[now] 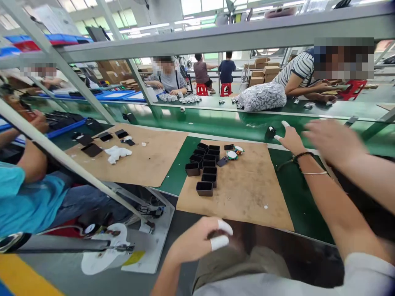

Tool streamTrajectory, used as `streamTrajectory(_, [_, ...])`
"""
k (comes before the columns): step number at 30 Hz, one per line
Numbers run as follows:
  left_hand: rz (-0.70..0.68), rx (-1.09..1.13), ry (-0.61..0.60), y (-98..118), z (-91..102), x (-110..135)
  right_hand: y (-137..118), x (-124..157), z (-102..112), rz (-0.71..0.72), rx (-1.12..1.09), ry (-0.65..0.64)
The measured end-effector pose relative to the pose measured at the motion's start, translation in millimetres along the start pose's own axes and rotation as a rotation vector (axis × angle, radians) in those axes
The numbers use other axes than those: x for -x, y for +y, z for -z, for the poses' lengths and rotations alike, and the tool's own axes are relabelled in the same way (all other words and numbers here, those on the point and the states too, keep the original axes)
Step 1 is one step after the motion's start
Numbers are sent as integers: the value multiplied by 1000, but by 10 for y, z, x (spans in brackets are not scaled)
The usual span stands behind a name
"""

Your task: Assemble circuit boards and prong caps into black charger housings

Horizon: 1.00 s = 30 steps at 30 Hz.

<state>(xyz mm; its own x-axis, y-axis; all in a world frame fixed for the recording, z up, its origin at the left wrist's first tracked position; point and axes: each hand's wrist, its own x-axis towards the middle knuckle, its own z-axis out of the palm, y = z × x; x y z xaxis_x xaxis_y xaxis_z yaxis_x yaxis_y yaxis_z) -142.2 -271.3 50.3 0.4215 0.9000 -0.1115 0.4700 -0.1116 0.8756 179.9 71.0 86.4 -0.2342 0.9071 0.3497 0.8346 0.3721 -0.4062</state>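
My right hand [291, 140], with white finger cots and a dark bracelet, reaches over the green belt at the right. Its thumb and forefinger are spread beside a small black part with a white piece [270, 132]; I see no grip on it. My left hand [197, 240] hovers over my lap, before the table's front edge. Its thumb and forefinger, in white cots, are apart with nothing between them. On the brown cardboard [243, 193] stand several open black boxes [205, 188]. Beside them lie round white pieces on green boards [232, 155] and flat black plates [222, 161].
A co-worker's blurred hand [336, 139] reaches in just right of mine. A metal crossbar [216, 39] spans above the green belt [222, 117]. Across it, a co-worker in stripes leans beside a bulging bag [262, 97]. At left, another person sits by a second cardboard sheet [148, 164].
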Motion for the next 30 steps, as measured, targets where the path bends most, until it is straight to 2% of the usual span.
streamTrajectory(3, [-54,-102,431,-94,199,-156,-53,383,131,-49,58,80])
streamTrajectory(5, [-43,-286,718,-204,305,-269,-191,651,137,0,20,-18])
streamTrajectory(7, [6,-393,845,-301,366,-355,-385,830,54,71,-59,-184])
streamTrajectory(9, [73,-382,840,-352,369,-391,-592,860,-101,107,-96,-301])
streamTrajectory(12, [146,-304,810,-334,272,-364,-865,632,-387,122,-118,-340])
streamTrajectory(15, [108,-280,796,-276,117,-317,-1050,264,-634,114,-135,-377])
streamTrajectory(18, [55,-255,766,-275,10,-309,-1126,0,-764,77,-154,-455])
streamTrajectory(21, [45,-239,801,-354,18,-352,-1101,-41,-743,37,-184,-494])
streamTrajectory(26, [-6,-236,832,-488,154,-474,-931,287,-471,-65,-203,-554])
streamTrajectory(30, [-51,-240,862,-475,151,-491,-799,567,-219,-190,9,-463])
